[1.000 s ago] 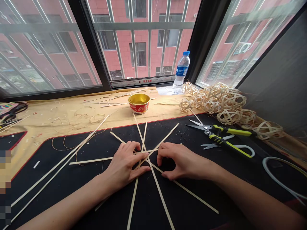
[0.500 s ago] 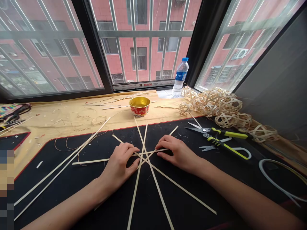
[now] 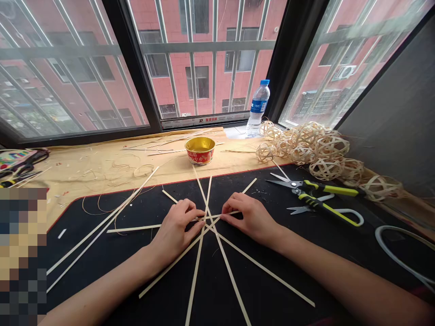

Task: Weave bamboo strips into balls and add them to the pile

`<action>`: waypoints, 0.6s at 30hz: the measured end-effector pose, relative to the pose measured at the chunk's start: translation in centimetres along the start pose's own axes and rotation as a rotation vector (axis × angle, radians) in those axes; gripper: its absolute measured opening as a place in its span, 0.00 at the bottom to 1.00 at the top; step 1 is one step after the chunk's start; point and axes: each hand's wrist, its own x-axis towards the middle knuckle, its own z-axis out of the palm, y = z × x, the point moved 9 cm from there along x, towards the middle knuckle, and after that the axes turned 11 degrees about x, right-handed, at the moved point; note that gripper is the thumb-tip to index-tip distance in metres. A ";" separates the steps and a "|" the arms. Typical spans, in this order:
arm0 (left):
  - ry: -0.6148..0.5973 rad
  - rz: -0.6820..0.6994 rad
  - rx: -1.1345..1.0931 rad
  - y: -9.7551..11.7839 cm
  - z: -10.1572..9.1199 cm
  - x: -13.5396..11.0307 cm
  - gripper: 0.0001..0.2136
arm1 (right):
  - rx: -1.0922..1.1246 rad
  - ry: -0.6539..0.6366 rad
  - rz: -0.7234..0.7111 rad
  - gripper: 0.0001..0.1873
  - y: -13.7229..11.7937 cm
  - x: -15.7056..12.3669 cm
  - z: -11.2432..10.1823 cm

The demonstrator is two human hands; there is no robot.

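Several flat, pale bamboo strips (image 3: 229, 271) cross one another in a star on the black mat. My left hand (image 3: 180, 224) is just left of the crossing, thumb and fingers pinching around a strip there. From the other side, my right hand (image 3: 249, 215) grips the near-level strip (image 3: 136, 228) between thumb and forefinger. The fingertips hide parts of the strips, and the hands are a small gap apart. Long strip ends fan out toward me and to both sides.
Behind the mat (image 3: 272, 280) stand a red-and-gold bowl (image 3: 200, 157) and a water bottle (image 3: 258, 108). Woven bamboo balls (image 3: 329, 145) are heaped at right, near yellow-black shears (image 3: 317, 203) and white-handled scissors (image 3: 353, 216). More loose strips (image 3: 98, 226) lie at left.
My left hand has moved right, closer to the crossing, its thumb and fingers nearer together. My right hand keeps its pinch. The view has shifted slightly.
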 end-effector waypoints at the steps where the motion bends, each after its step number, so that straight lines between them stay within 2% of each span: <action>1: -0.001 -0.005 -0.004 0.0 0.0 0.0 0.09 | 0.006 0.001 0.002 0.03 0.0 0.0 0.0; 7: -0.003 0.009 0.025 0.0 0.2 0.0 0.11 | -0.025 -0.001 0.001 0.01 -0.2 0.1 0.0; 11: -0.006 0.030 0.051 0.2 0.3 0.1 0.12 | -0.146 -0.037 -0.060 0.13 -0.6 0.0 0.7; 18: -0.006 0.007 0.024 -0.1 0.2 0.2 0.12 | -0.221 -0.075 -0.105 0.15 -0.8 -0.1 1.2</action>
